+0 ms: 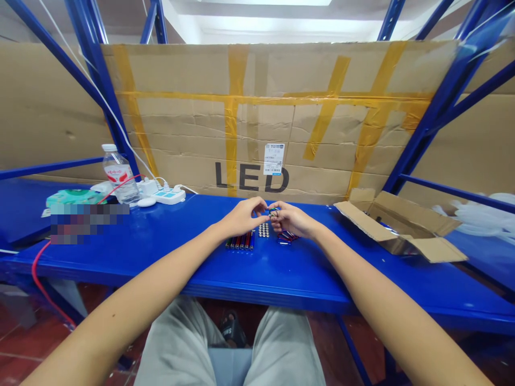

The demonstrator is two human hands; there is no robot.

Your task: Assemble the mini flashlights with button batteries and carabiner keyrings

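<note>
Over the blue tabletop, my left hand and my right hand meet at the fingertips. The right fingers are closed round a small greenish piece with a thin dark loop by it; its kind is too small to tell. My left thumb and fingers curl in a pinch at its left side, and what they grip is hidden. Under the left hand lies a neat row of shiny red, blue and dark tubes. Small silver button-like discs stand in rows beside them. Below my right hand lie several loose red and blue metal pieces.
An open cardboard box stands on the right of the blue table. At the left are a water bottle, a white power strip with cords and a green packet. A large cardboard sheet forms the back.
</note>
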